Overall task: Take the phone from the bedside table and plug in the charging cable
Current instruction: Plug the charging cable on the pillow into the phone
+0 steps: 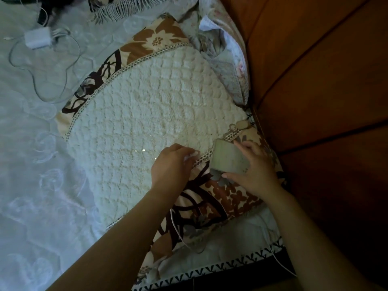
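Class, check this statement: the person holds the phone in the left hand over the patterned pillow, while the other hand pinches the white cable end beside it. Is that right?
Not quite. The head view shows the phone in the right hand, not the left. The left hand pinches the white cable end beside it, over the patterned pillow.

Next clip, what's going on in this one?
A person leans over a bed. The right hand holds a phone above the patterned pillow, next to the wooden headboard. The left hand pinches the end of a white cable close to the phone; it does not look plugged in yet. Another white charger with its cord lies on the bedspread.
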Demonstrator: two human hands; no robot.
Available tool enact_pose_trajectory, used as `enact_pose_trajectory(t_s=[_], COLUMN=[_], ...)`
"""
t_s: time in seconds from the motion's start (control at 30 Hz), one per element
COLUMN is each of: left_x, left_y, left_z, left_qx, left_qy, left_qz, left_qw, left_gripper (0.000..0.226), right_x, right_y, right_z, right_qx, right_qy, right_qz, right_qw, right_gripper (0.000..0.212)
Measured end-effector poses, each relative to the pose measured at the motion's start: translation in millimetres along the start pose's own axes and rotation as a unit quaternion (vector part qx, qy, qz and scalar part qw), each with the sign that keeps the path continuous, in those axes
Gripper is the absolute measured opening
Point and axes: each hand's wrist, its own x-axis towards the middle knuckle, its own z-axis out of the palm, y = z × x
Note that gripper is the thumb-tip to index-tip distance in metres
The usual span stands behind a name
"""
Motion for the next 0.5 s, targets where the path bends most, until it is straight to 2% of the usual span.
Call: enact_pose_trajectory(t_s=[0.3, 0.5], left_x=[-7.6, -23.0], left_y=[3.7, 16.2], left_z=[-12.0, -46.3], left_qx=[-0.038, -0.06], left_qy=[-0.013, -0.024], left_qz=[0.056, 0.078], left_qw=[0.998, 0.995], left_gripper=[0.016, 0.014], right_x=[-4.1, -25.4], right_y=[-5.5, -32.8], right_z=[-4.3, -23.1], right_qx=[-0.01, 0.051], right_qy=[-0.021, -0.021], right_qz=[-0.007, -0.03], right_qw=[1.0, 0.998], right_gripper=[0.089, 0.091])
